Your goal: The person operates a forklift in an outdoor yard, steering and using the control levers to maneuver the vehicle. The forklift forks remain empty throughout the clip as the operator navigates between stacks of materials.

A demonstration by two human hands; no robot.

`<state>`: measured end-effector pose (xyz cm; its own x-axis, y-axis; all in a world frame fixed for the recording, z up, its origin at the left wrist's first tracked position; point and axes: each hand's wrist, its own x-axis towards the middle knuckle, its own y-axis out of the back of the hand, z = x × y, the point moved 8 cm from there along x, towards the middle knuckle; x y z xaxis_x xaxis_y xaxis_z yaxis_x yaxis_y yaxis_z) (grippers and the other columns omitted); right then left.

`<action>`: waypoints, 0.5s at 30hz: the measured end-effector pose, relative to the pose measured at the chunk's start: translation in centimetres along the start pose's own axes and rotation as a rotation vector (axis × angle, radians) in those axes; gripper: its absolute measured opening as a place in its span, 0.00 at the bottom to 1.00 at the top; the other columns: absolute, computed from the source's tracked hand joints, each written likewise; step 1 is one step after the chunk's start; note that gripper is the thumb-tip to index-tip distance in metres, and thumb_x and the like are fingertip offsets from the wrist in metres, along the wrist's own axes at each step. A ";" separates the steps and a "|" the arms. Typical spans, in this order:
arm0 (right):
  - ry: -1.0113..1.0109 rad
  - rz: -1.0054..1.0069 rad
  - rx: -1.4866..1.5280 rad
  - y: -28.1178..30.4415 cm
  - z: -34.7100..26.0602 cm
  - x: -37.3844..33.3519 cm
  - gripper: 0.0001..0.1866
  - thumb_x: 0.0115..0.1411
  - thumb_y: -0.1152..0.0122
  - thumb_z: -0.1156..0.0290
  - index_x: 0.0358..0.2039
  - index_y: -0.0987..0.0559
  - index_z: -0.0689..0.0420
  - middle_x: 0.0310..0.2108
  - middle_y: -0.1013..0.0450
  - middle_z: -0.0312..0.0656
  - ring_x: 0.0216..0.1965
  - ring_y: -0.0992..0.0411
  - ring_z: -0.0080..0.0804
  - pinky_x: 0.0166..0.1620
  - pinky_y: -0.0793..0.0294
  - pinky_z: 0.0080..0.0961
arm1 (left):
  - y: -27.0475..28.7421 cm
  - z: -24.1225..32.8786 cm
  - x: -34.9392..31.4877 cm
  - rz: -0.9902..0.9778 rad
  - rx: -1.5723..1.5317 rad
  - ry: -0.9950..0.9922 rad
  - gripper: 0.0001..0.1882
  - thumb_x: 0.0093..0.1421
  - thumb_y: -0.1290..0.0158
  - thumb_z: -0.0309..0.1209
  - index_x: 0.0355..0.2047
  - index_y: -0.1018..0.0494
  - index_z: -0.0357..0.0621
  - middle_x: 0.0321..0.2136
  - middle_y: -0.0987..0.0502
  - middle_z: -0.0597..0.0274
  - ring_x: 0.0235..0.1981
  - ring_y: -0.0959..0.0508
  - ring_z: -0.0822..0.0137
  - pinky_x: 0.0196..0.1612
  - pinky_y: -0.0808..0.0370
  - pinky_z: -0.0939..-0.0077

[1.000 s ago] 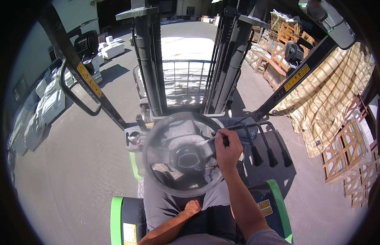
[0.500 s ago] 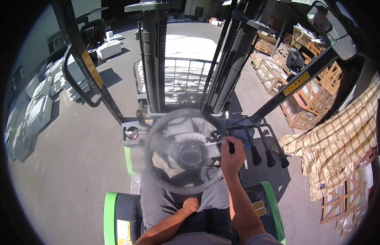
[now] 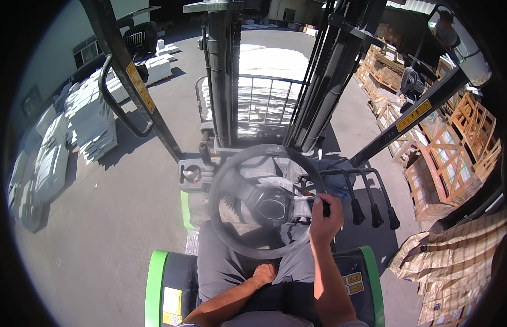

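My right hand (image 3: 326,219) is closed at the right side of the dusty black steering wheel (image 3: 271,210), by the end of its spoke. A dark piece shows at its fingers, but I cannot tell whether it is a knob. On my lap, between the grey-trousered thighs, rests my left hand (image 3: 265,272), fingers curled under and partly hidden, with nothing seen in them. Three black-knobbed levers (image 3: 376,217) stand right of the wheel, untouched. Left of the wheel a short black lever (image 3: 205,153) rises from the dashboard.
Beyond the forklift's mast (image 3: 223,82) and load guard (image 3: 270,101) sits a stack of white slabs (image 3: 272,59). More white slabs (image 3: 92,117) lie along the left. Wooden crates (image 3: 447,158) and a beige striped tarp (image 3: 455,250) line the right. A mirror (image 3: 463,49) hangs upper right.
The forklift has rolled forward: the crates and tarp on the right and the slabs on the left have slid nearer. My right hand stays on the wheel; my left hand stays on my lap.
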<state>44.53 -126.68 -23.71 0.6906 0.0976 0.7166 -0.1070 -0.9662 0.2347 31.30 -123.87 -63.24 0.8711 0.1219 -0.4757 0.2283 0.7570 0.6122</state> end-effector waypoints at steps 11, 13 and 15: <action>-0.043 -0.047 -0.010 -5.3 13.4 17.5 0.03 0.62 0.37 0.77 0.37 0.19 0.60 0.33 0.24 0.38 0.34 0.26 0.28 0.40 0.27 0.25 | 8.8 11.2 17.9 0.062 -0.091 0.003 0.24 0.66 0.58 0.40 0.45 0.20 0.34 0.45 0.17 0.38 0.50 0.17 0.45 0.58 0.24 0.53; 0.035 -0.019 -0.030 -8.3 14.1 20.1 0.03 0.62 0.37 0.76 0.37 0.18 0.60 0.33 0.24 0.38 0.34 0.27 0.28 0.40 0.27 0.25 | 12.0 10.7 20.4 0.144 -0.161 0.046 0.23 0.66 0.58 0.39 0.46 0.20 0.34 0.45 0.17 0.37 0.51 0.17 0.45 0.57 0.23 0.52; 0.004 0.024 -0.027 -10.1 16.0 23.7 0.04 0.64 0.37 0.76 0.38 0.19 0.60 0.33 0.24 0.38 0.33 0.27 0.27 0.39 0.27 0.25 | 14.4 12.2 22.3 0.206 -0.121 -0.037 0.24 0.66 0.57 0.40 0.46 0.21 0.31 0.44 0.17 0.34 0.50 0.17 0.41 0.57 0.23 0.53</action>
<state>73.39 -118.41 -19.60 0.6848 0.0752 0.7249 -0.1430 -0.9614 0.2349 59.30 -118.11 -57.36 0.9096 0.2602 -0.3239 -0.0079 0.7903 0.6126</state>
